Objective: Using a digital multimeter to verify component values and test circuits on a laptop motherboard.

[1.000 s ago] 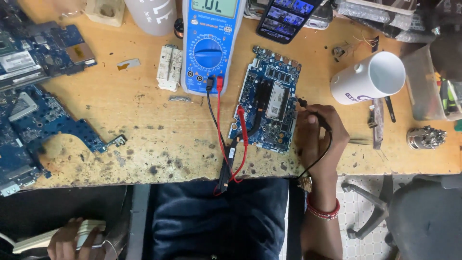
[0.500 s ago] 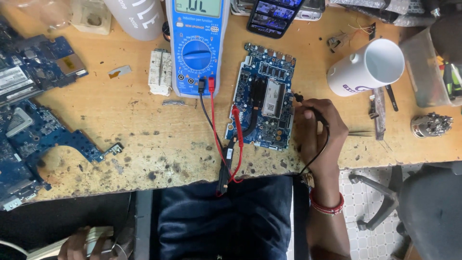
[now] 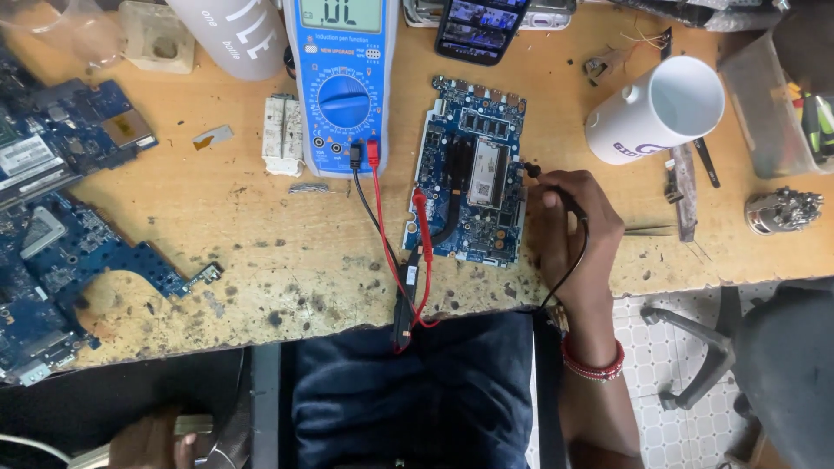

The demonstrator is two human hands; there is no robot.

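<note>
Beside the circuit board (image 3: pixel 473 169), right hand (image 3: pixel 569 230) fingers pinch the black probe (image 3: pixel 546 181) — tip angled onto its edge; left hand (image 3: pixel 152 443) — low, grip unclear.

Black probe (image 3: pixel 556 187) – tip at blue circuit board's (image 3: pixel 473 182) right edge

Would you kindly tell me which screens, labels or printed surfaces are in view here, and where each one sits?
Multimeter display: top centre of the bench, greenish-grey rectangle in a blue case.
Phone screen: right of the meter, dark slab showing small picture tiles.
White mug: lying on its side, upper right, purple print.
Grey bottle: left of the meter, white lettering.
Board sticker: far left, white rectangle on a blue board.
</note>
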